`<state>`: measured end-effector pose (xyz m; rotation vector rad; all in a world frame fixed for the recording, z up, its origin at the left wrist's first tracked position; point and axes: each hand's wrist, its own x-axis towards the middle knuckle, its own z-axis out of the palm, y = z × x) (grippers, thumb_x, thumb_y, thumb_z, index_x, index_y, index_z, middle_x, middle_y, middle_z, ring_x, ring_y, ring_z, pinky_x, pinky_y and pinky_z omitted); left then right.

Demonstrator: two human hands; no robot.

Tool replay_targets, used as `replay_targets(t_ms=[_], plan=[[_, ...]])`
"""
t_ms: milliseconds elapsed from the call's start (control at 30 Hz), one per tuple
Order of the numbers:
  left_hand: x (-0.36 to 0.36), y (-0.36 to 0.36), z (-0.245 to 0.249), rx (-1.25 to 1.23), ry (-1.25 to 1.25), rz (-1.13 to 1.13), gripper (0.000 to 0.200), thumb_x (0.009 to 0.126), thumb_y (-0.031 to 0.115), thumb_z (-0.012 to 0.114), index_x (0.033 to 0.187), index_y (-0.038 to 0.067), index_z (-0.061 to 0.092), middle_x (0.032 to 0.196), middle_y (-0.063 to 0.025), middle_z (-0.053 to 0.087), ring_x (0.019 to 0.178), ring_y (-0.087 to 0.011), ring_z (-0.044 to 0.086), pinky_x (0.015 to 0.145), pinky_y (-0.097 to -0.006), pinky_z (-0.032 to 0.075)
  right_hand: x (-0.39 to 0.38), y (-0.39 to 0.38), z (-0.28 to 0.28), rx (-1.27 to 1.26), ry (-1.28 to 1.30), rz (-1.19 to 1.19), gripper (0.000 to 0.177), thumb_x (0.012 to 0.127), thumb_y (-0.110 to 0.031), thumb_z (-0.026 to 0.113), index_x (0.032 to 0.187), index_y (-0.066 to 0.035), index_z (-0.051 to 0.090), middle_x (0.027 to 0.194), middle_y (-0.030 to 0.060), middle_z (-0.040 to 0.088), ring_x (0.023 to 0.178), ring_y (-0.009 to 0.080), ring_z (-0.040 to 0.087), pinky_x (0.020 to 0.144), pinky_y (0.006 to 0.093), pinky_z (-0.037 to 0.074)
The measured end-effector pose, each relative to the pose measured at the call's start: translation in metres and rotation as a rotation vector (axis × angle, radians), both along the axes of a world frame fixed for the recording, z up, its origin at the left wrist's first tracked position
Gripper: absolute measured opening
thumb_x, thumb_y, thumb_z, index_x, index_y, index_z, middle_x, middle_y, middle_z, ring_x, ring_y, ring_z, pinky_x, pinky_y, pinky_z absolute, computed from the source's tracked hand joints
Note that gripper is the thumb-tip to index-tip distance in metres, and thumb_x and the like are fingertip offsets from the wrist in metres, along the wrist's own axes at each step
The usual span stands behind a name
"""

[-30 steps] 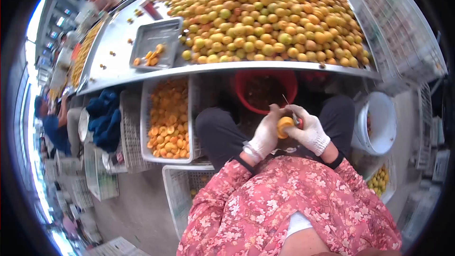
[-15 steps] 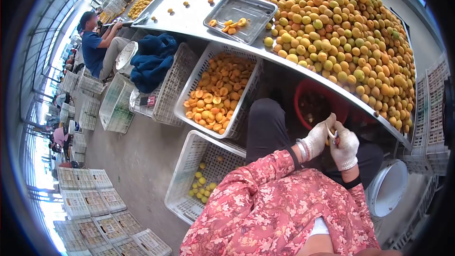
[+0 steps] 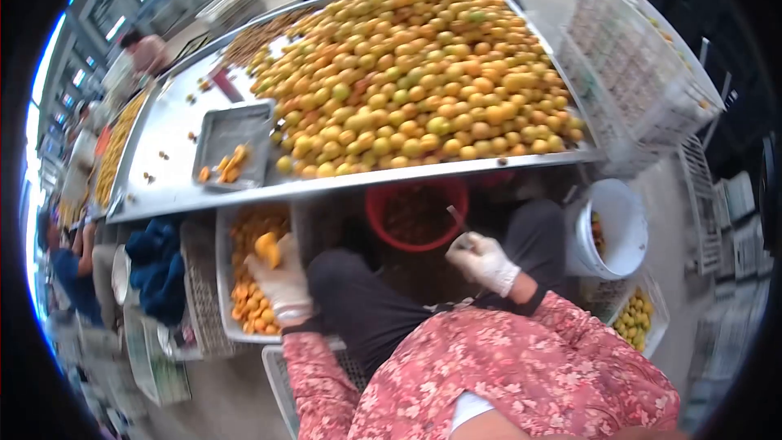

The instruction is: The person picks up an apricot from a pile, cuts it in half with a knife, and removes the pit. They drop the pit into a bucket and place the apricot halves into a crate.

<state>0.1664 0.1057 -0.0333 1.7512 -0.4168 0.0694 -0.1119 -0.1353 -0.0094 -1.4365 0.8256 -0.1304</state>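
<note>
My left hand (image 3: 281, 281), in a white glove, is over a white plastic crate (image 3: 221, 273) of halved apricots (image 3: 254, 310). An orange apricot piece (image 3: 267, 249) sits between its curled fingers. My right hand (image 3: 482, 262), also gloved, is closed around a thin tool (image 3: 456, 216) with a narrow metal end pointing up; its exact kind is too blurred to tell. That hand is above my lap, in front of a red basin (image 3: 399, 243) with dark contents under the table.
Whole apricots (image 3: 415, 90) are heaped on the metal table (image 3: 155, 159), beside a grey tray (image 3: 204, 134) with some cut pieces. A white bucket (image 3: 623, 220) stands at my right, near a crate of yellow-green fruit (image 3: 634, 322). Stacked crates (image 3: 627, 65) rise at the right. Other people sit around.
My hands were together over my lap; the left has swung left to the crate with an apricot piece. My right hand keeps the tool. The view has turned right.
</note>
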Motion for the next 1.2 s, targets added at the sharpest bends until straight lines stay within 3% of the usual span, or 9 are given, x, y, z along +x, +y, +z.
replay_targets(t_ms=[67, 133, 200, 267, 433, 733, 867, 1000, 1200], plan=[[0.058, 0.044, -0.069, -1.51, 1.099, 0.0, 0.08, 0.092, 0.048, 0.064, 0.141, -0.006, 0.034, 0.138, -0.0282, 0.047, 0.121, -0.0315, 0.057, 0.096, -0.0427, 0.052, -0.006, 0.005, 0.011, 0.12, -0.004, 0.007, 0.016, 0.09, -0.023, 0.07, 0.096, -0.01, 0.063, 0.067, -0.0038, 0.055, 0.051, 0.0066, 0.047, 0.048, 0.0258, 0.039], [0.03, 0.024, -0.031, -1.269, 1.008, 0.123, 0.085, 0.095, 0.053, 0.055, 0.149, -0.003, 0.023, 0.15, -0.0296, 0.032, 0.133, -0.0358, 0.046, 0.101, -0.0456, 0.05, -0.013, 0.009, 0.008, 0.273, 0.009, 0.232, 0.014, 0.091, -0.023, 0.067, 0.093, -0.011, 0.06, 0.069, -0.0038, 0.053, 0.058, 0.0067, 0.049, 0.053, 0.0255, 0.041], [0.025, 0.011, -0.036, -1.223, 1.021, 0.162, 0.067, 0.098, 0.047, 0.053, 0.142, -0.001, 0.037, 0.14, -0.0272, 0.047, 0.123, -0.0368, 0.054, 0.097, -0.0452, 0.052, -0.021, 0.007, 0.01, 0.232, 0.051, 0.32, 0.02, 0.09, -0.025, 0.068, 0.099, -0.008, 0.063, 0.072, -0.0034, 0.056, 0.063, 0.0077, 0.051, 0.059, 0.0261, 0.044], [0.012, -0.001, -0.044, -0.948, 0.948, -0.156, 0.049, 0.101, 0.041, 0.051, 0.129, 0.001, 0.051, 0.125, -0.0217, 0.059, 0.111, -0.0337, 0.061, 0.091, -0.042, 0.054, -0.027, -0.002, 0.009, 0.221, 0.057, 0.25, 0.023, 0.088, -0.026, 0.072, 0.098, -0.006, 0.065, 0.075, -0.0021, 0.059, 0.065, 0.0077, 0.053, 0.061, 0.0258, 0.045], [-0.042, -0.074, 0.007, -0.568, 0.832, -0.23, 0.036, 0.099, 0.03, 0.055, 0.122, 0.002, 0.054, 0.102, -0.0145, 0.063, 0.086, -0.0259, 0.063, 0.074, -0.0333, 0.05, -0.048, -0.077, 0.011, -0.406, -0.092, -0.039, 0.021, 0.079, -0.021, 0.079, 0.088, -0.005, 0.067, 0.083, 0.0042, 0.067, 0.074, 0.012, 0.062, 0.074, 0.0282, 0.052], [-0.048, -0.11, -0.011, -0.514, 0.955, -0.493, 0.029, 0.1, 0.023, 0.057, 0.119, 0.0, 0.056, 0.098, -0.0158, 0.065, 0.084, -0.0266, 0.065, 0.071, -0.0333, 0.054, -0.102, -0.288, 0.019, -0.864, 0.306, -0.445, 0.038, 0.075, -0.029, 0.076, 0.102, -0.004, 0.067, 0.082, 0.0144, 0.068, 0.076, 0.0271, 0.066, 0.071, 0.0356, 0.051], [-0.053, -0.128, -0.011, -0.403, 0.947, -0.499, 0.028, 0.101, 0.019, 0.053, 0.122, 0.0, 0.054, 0.1, -0.0193, 0.066, 0.087, -0.0291, 0.068, 0.075, -0.036, 0.056, -0.09, -0.356, 0.007, -0.709, 0.214, -0.557, 0.035, 0.075, -0.029, 0.077, 0.099, -0.007, 0.068, 0.079, 0.0119, 0.068, 0.073, 0.0209, 0.066, 0.071, 0.0322, 0.052], [-0.057, -0.143, -0.015, -0.336, 0.964, -0.507, 0.03, 0.101, 0.019, 0.052, 0.123, -0.001, 0.052, 0.102, -0.0205, 0.066, 0.087, -0.0309, 0.069, 0.075, -0.0373, 0.058, -0.031, -0.37, 0.022, -0.977, 0.132, -0.33, 0.039, 0.077, -0.029, 0.074, 0.109, -0.008, 0.067, 0.085, 0.0145, 0.068, 0.079, 0.0275, 0.067, 0.074, 0.0368, 0.053], [-0.064, -0.161, -0.016, -0.205, 1.001, -0.508, 0.03, 0.1, 0.014, 0.053, 0.125, -0.002, 0.051, 0.103, -0.0183, 0.065, 0.088, -0.0276, 0.069, 0.075, -0.0344, 0.058, 0.057, -0.38, 0.053, -0.878, 0.191, -0.12, 0.049, 0.075, -0.029, 0.073, 0.115, -0.004, 0.062, 0.095, 0.0196, 0.069, 0.093, 0.0347, 0.067, 0.083, 0.0402, 0.052]])
